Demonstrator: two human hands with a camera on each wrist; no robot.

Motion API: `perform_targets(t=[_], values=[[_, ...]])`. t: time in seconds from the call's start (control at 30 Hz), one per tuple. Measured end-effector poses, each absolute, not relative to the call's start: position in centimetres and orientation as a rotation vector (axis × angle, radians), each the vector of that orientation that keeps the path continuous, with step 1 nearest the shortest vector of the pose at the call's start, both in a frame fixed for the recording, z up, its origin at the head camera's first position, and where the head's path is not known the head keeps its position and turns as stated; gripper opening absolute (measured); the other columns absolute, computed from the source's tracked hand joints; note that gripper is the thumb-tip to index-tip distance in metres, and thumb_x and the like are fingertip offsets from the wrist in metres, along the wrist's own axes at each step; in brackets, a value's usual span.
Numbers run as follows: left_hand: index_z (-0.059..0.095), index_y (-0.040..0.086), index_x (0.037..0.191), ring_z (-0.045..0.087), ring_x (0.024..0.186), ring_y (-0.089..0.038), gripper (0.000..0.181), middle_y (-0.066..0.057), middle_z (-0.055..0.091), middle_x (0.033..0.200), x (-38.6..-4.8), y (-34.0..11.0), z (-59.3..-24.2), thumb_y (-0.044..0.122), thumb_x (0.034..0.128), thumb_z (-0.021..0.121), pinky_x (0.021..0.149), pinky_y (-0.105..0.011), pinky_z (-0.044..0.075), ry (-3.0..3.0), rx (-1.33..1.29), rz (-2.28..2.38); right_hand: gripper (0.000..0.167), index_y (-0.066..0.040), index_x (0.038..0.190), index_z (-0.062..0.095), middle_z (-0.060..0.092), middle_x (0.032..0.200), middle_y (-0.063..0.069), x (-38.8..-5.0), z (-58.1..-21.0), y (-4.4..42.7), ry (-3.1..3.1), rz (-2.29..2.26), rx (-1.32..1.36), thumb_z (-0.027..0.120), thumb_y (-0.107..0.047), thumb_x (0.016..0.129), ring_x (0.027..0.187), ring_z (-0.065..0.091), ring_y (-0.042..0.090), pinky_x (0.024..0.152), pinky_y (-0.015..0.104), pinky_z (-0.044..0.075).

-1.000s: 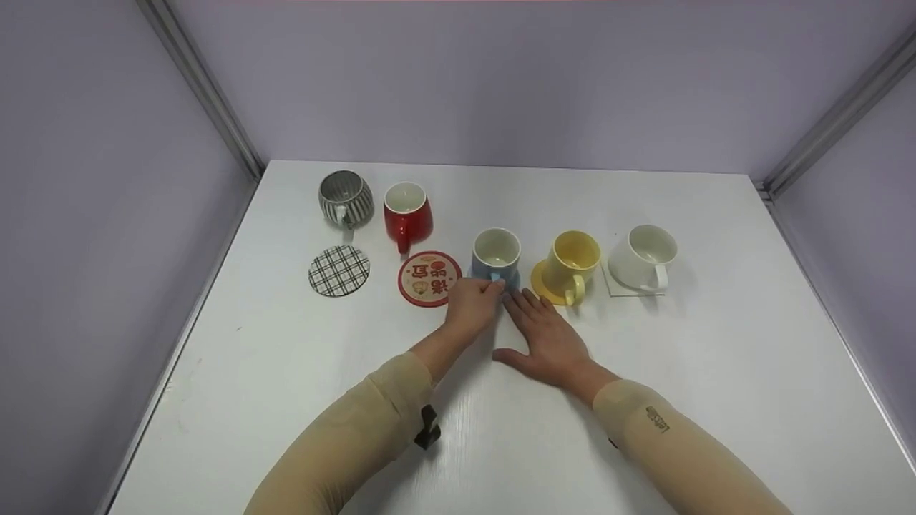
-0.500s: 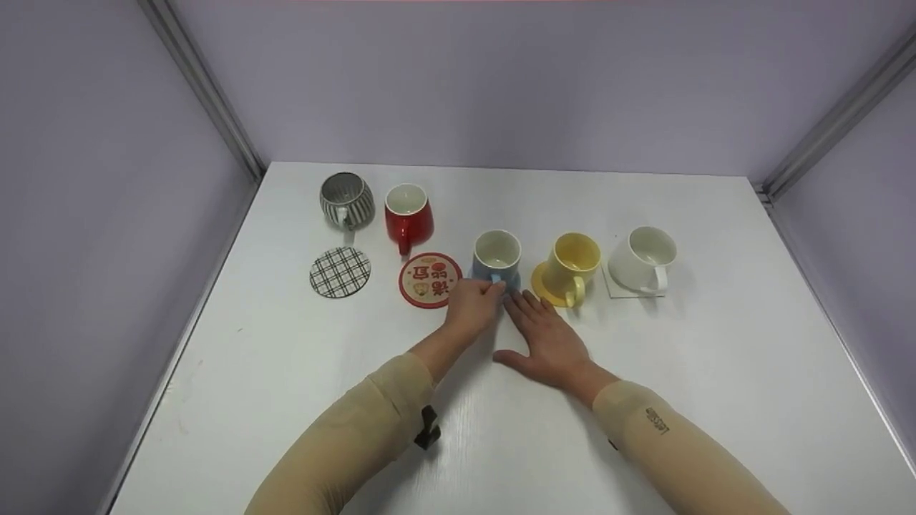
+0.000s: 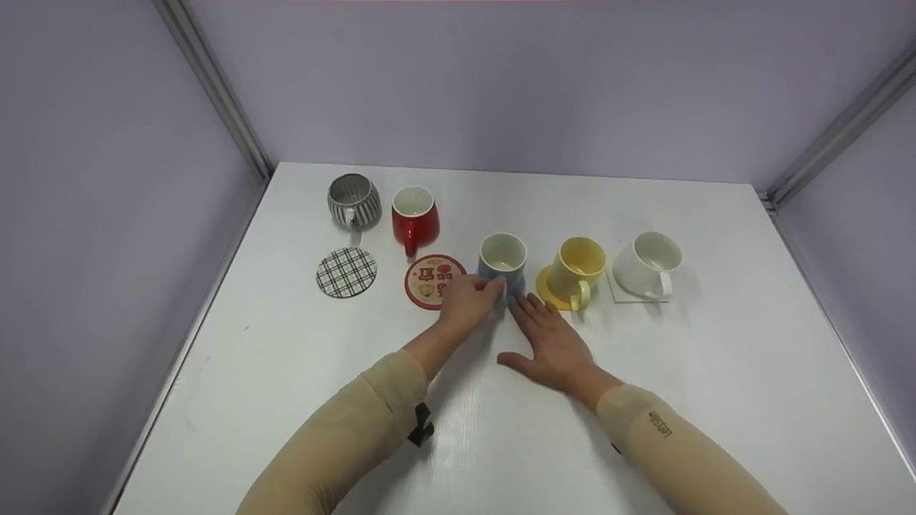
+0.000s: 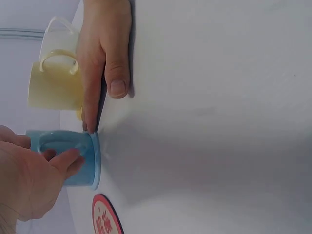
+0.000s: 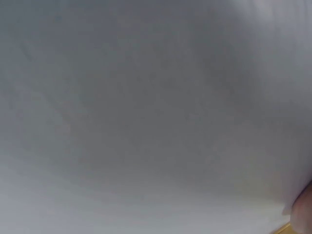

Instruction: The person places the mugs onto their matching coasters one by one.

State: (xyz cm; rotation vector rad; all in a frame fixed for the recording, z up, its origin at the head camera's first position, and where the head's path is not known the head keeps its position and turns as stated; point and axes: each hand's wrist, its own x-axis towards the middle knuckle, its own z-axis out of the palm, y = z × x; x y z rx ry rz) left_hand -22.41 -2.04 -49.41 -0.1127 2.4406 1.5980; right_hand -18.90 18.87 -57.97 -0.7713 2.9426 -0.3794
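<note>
A light-blue mug [image 3: 503, 254] stands upright on a blue coaster [image 4: 96, 168]. At its handle [image 4: 58, 137] is my left hand [image 3: 465, 306]. In the left wrist view its fingers lie loosely at the handle and the mug's side, with thumb and fingers apart. My right hand [image 3: 557, 347] lies flat on the table, fingers straight and thumb spread, fingertips at the edge of the blue coaster. Just right of those fingertips, a yellow mug [image 3: 581, 259] stands on a yellow coaster [image 3: 546, 292]. The right wrist view is mostly blurred tabletop with a fingertip [image 5: 303, 214] in the corner.
A red round coaster [image 3: 428, 270] lies left of the blue mug, behind my left hand. Behind it stands a red mug [image 3: 422, 225]. Farther left are a grey striped mug [image 3: 365, 209] and a checked coaster [image 3: 346, 272]. A white mug [image 3: 637, 268] stands at the right on a white square coaster [image 3: 621, 295].
My left hand has drawn slightly left at the blue mug's handle and its fingers have loosened. My right hand stays flat in place. The head view has shifted slightly.
</note>
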Motion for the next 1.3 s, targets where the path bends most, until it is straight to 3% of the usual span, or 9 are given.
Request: perform_targets(t=[0.2,0.33,0.73,1.07,1.3], values=[[0.078,0.003,0.117,0.069,0.098,-0.023,0.035,-0.008,0.077,0.106,-22.6,-4.1,-48.6,0.034,0.1062,0.066,0.089,-0.039,0.058,2.565,-0.128,1.622,0.102,-0.014,0.17,0.022,0.018,0.176,0.006,-18.8,-57.9,18.8,2.955,-0.366,-0.795,0.043,-0.082,0.097,0.163,0.013,0.027,0.131,0.045,0.015],[0.079,0.004,0.111,0.068,0.097,-0.024,0.031,-0.008,0.076,0.102,-22.9,-5.7,-48.4,0.032,0.1056,0.067,0.09,-0.039,0.059,2.614,-0.155,1.699,0.101,-0.013,0.17,0.024,0.02,0.176,0.007,-18.8,-58.1,18.8,2.963,-0.366,-0.804,0.043,-0.081,0.098,0.163,0.014,0.029,0.13,0.048,0.017],[0.068,-0.004,0.132,0.07,0.119,-0.029,0.043,-0.018,0.073,0.125,-23.4,-10.9,-48.4,0.03,0.1064,0.066,0.102,-0.042,0.056,2.723,-0.291,1.847,0.101,-0.018,0.171,0.018,0.013,0.177,0.002,-18.8,-58.1,18.6,2.933,-0.362,-0.76,0.04,-0.084,0.097,0.164,0.008,0.025,0.131,0.045,0.01],[0.06,-0.007,0.141,0.062,0.133,-0.034,0.055,-0.022,0.065,0.142,-24.0,-13.0,-48.7,0.035,0.1058,0.066,0.111,-0.045,0.051,2.745,-0.369,1.794,0.101,-0.011,0.17,0.022,0.017,0.176,0.008,-18.5,-57.6,18.6,2.926,-0.427,-0.807,0.047,-0.078,0.098,0.163,0.011,0.03,0.13,0.05,0.016],[0.06,-0.006,0.142,0.061,0.133,-0.034,0.057,-0.022,0.064,0.142,-24.6,-13.8,-48.2,0.036,0.1052,0.067,0.111,-0.044,0.05,2.765,-0.394,1.776,0.098,-0.011,0.17,0.022,0.016,0.177,0.009,-17.0,-56.4,19.6,2.892,-0.452,-0.828,0.052,-0.073,0.1,0.163,0.013,0.03,0.129,0.05,0.019]])
